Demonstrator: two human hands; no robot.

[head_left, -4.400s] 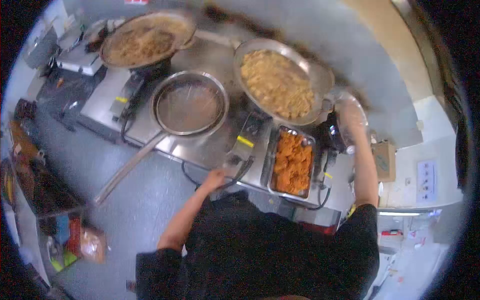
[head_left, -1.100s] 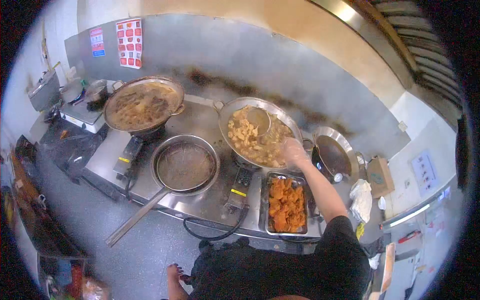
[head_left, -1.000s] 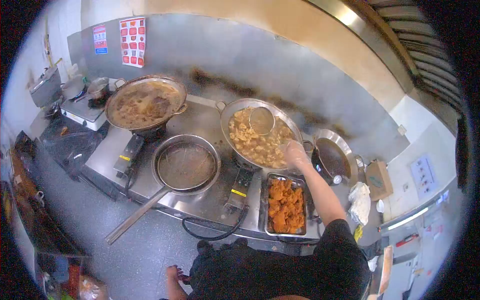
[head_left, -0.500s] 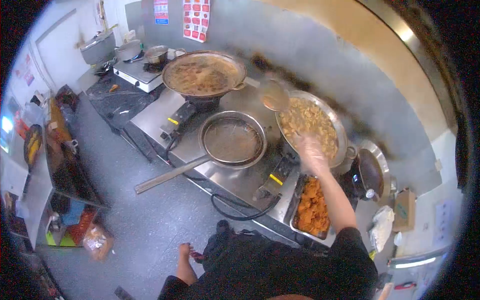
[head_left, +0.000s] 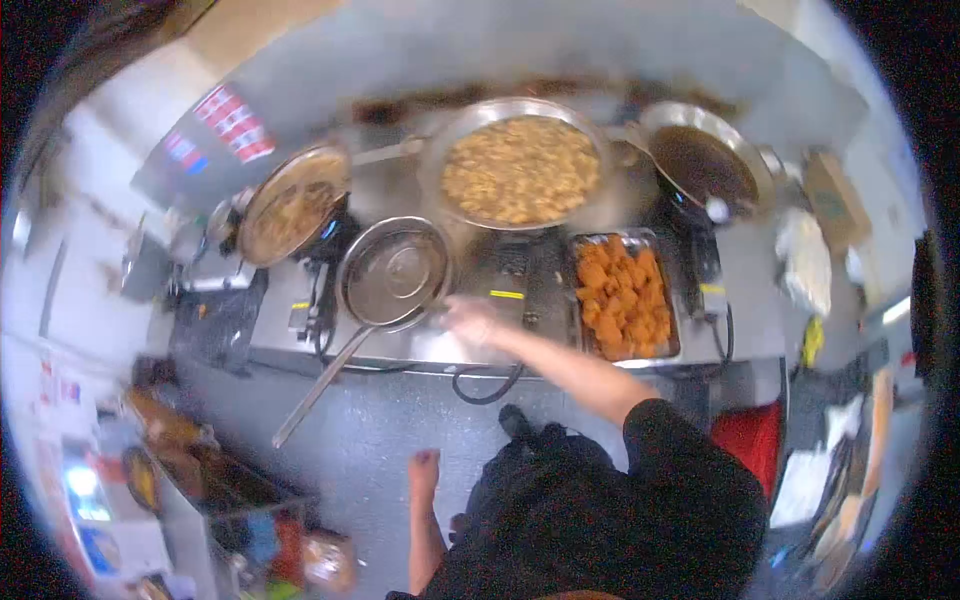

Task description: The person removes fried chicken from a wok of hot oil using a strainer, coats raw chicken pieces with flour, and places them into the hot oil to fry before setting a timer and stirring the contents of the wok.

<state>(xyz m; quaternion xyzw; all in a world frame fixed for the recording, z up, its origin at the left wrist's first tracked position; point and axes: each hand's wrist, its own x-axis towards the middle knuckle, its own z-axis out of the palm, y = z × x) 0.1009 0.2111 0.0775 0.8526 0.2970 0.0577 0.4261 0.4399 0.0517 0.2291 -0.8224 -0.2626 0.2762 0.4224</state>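
My right hand point(head_left: 472, 322), in a clear plastic glove, reaches over the steel counter beside the right rim of a long-handled strainer point(head_left: 395, 272). Motion smears its fingers, and whether it touches the strainer cannot be made out. The strainer appears to rest on a round steel vessel, its handle jutting past the counter's front edge. Low over the floor, my left hand point(head_left: 425, 468) is closed in a fist with nothing visible in it. Behind my right hand stands a wide pan of light-brown pieces in liquid point(head_left: 520, 170). A tray of orange-brown fried pieces point(head_left: 625, 297) lies right of it.
A pan of bubbling food point(head_left: 295, 208) stands at the left, a pan of dark liquid point(head_left: 703, 165) at the right. Black cables point(head_left: 490, 390) hang at the counter front. A white bag point(head_left: 803, 258) and a cardboard box point(head_left: 838, 205) sit far right. Shelving with packages is lower left.
My view has turned to the right. My right hand has moved from over the pan of light-brown pieces to beside the strainer. My left hand stays low and closed.
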